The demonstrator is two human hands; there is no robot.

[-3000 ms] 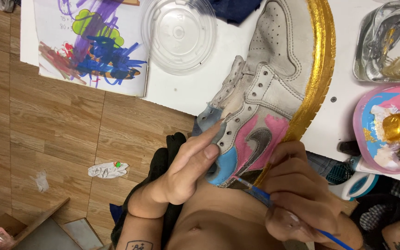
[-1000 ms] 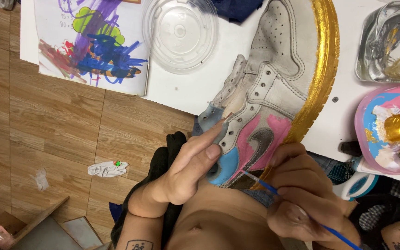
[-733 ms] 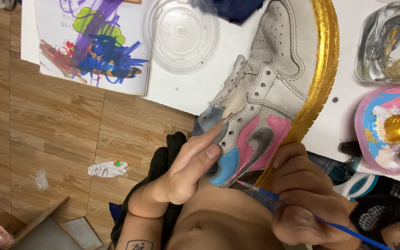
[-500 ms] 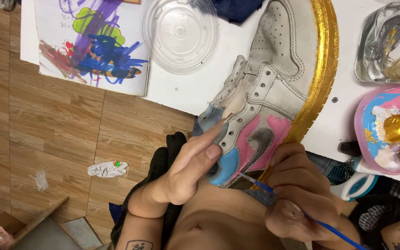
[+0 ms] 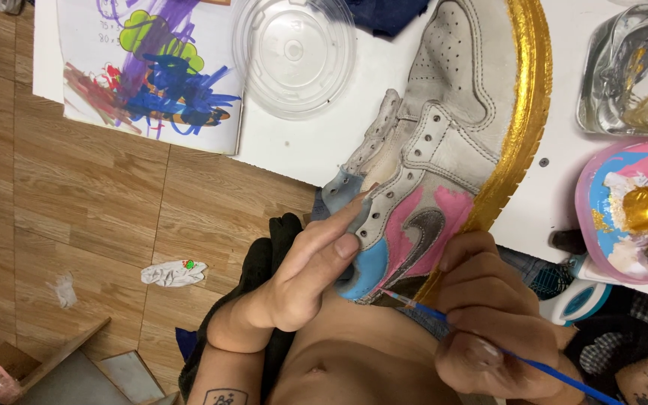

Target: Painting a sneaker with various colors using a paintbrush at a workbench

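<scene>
Sneaker (image 5: 444,157) against left hand (image 5: 305,281)

Wood-plank floor (image 5: 76,225), white table (image 5: 294,146), perhaps a crumpled rag (image 5: 174,273)

We see no labels, signs or screens here. The nearest thing to packaging is a round clear plastic lid (image 5: 294,54) lying flat on the white surface (image 5: 294,146), just beside a sheet of coloured scribbles (image 5: 151,71).
</scene>
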